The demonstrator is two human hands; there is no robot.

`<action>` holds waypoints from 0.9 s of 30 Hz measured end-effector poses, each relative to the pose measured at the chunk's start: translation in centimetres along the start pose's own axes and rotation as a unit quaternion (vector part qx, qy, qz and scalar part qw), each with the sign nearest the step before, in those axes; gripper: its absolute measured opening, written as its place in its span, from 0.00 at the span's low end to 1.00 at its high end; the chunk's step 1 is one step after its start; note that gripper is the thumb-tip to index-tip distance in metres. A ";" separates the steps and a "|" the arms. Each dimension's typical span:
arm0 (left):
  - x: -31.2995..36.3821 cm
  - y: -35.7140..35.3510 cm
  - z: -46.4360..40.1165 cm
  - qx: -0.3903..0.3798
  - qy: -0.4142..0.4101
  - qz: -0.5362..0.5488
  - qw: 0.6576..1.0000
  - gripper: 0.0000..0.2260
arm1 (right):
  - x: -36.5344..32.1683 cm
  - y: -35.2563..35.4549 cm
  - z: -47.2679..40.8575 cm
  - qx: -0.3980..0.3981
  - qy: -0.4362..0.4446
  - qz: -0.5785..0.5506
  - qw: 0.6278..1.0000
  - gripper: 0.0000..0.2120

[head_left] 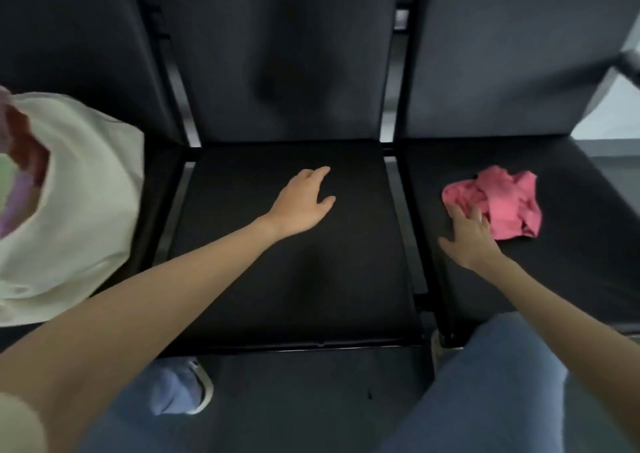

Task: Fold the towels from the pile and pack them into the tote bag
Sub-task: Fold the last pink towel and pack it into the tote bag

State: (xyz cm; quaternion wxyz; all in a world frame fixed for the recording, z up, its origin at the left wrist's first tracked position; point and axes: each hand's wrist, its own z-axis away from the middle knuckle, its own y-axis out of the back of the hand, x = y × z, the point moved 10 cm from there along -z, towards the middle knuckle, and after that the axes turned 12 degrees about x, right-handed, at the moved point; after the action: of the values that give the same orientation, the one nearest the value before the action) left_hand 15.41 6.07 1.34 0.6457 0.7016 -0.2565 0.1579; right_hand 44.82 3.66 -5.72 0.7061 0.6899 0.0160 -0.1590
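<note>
a crumpled pink towel [498, 205] lies bunched in soft folds on the right-hand black padded seat [571, 262], while a cream cloth tote bag [86, 210], cut off at the left edge, sits on the left seat with blurred purple, red and green fabric, perhaps folded towels, showing in its mouth. the right hand [469, 236] has its fingers spread straight, holding nothing, fingertips at the towel's near edge. the left hand [301, 203] is relaxed and empty over the bare middle seat [294, 279].

Dim, soft focus, blurred bowed edges
</note>
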 end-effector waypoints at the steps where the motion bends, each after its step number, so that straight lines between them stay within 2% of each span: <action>1: 1.5 -1.5 -0.6 -0.013 -0.010 0.002 1.000 0.27 | 1.7 -0.2 -0.2 0.008 -0.003 0.014 1.000 0.37; 5: 6.2 -6.1 -2.4 -0.048 -0.041 0.014 0.998 0.27 | 7.2 -1.1 -2.0 0.043 -0.035 0.030 0.998 0.40; 9: 8.5 -9.4 -3.3 -0.071 -0.057 0.012 0.996 0.27 | 10.6 -0.6 -5.0 0.100 -0.090 -0.056 0.989 0.39; 14: 8.1 -11.3 -3.3 -0.090 -0.052 -0.009 0.995 0.26 | 11.2 -2.1 -7.7 0.073 -0.068 -0.072 0.992 0.32; 19: 6.8 -13.4 -1.8 -0.100 0.029 0.033 0.994 0.23 | 11.1 -2.5 -7.4 0.061 -0.018 -0.054 0.996 0.21; 22: 5.4 -15.0 0.3 -0.103 0.114 0.106 0.983 0.21 | 11.2 -1.6 -5.9 0.088 -0.024 -0.124 0.988 0.14; 24: 4.8 -15.7 1.7 -0.102 0.164 0.154 0.969 0.20 | 12.0 -0.3 -4.4 0.101 -0.098 -0.257 0.956 0.11; 27: 4.5 -16.6 3.6 -0.114 0.245 0.246 0.931 0.21 | 10.3 1.0 -1.3 0.067 -0.160 -0.496 0.851 0.05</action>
State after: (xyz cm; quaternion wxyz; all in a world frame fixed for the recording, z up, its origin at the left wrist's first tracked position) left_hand 28.03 2.40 -10.25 0.7047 0.4780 -0.2715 0.4486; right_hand 55.14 2.81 -7.32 0.4779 0.6010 0.2320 -0.5971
